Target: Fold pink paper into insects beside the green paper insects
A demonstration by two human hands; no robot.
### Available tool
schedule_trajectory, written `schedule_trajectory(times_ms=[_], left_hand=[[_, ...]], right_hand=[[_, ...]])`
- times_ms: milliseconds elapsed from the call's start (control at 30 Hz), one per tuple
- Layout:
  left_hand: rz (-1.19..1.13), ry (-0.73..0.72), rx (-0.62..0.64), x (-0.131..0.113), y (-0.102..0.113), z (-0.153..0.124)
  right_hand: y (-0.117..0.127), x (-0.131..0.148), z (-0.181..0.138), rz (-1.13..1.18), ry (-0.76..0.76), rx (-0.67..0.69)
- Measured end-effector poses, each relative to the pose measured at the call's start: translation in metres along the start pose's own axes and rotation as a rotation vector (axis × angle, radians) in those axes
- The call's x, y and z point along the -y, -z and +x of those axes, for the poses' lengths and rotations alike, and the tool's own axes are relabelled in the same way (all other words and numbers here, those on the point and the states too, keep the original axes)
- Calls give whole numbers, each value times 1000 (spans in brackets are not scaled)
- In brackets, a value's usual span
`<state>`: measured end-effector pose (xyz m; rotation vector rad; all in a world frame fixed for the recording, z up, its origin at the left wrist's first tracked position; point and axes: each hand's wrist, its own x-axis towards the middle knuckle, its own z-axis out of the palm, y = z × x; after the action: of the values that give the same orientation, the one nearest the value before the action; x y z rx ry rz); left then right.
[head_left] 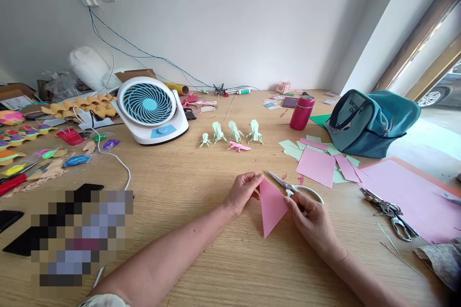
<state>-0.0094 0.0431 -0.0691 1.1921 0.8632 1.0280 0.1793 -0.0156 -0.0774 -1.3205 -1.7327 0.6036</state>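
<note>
A folded pink paper triangle [271, 207] hangs between my two hands, a little above the wooden table, with one point facing down toward me. My left hand [245, 191] pinches its top corner between thumb and fingers. At the right corner, my right hand [310, 216] grips it the same way. Just behind the right hand lies a pair of scissors [283, 182] with white handles, partly hidden by the fingers. Beyond the hands stand several light green folded paper figures [236, 132], and a pink folded figure [239, 146] lies in front of them.
Cut pink paper [317, 167] and green pieces lie to the right, near a magenta bottle [302, 113] and a teal bag [370, 122]. Farther right are keys [391, 211] on a large pink sheet [414, 192]. A white fan [153, 110] stands back left.
</note>
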Motion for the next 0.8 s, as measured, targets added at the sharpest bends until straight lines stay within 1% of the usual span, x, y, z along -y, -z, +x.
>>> schedule_trajectory(times_ms=[133,233,400,500,667,800], left_hand=[[56,-1,137,3,-1,0],[103,-6,195,5,-1,0],[142,-46,237,4,-2,0],[134,-78,257,4,-4,1],[134,-121,204,7,-5,4],[160,-119,216,9,-4,5]], right_hand=[[0,-1,1,3,16,-51],[1,0,2,3,36,-83],[3,1,2,15,43,-120],[4,2,2,8,49,-114],[0,0,3,-37,77,-96],[-4,-5,4,-60,87,-99]])
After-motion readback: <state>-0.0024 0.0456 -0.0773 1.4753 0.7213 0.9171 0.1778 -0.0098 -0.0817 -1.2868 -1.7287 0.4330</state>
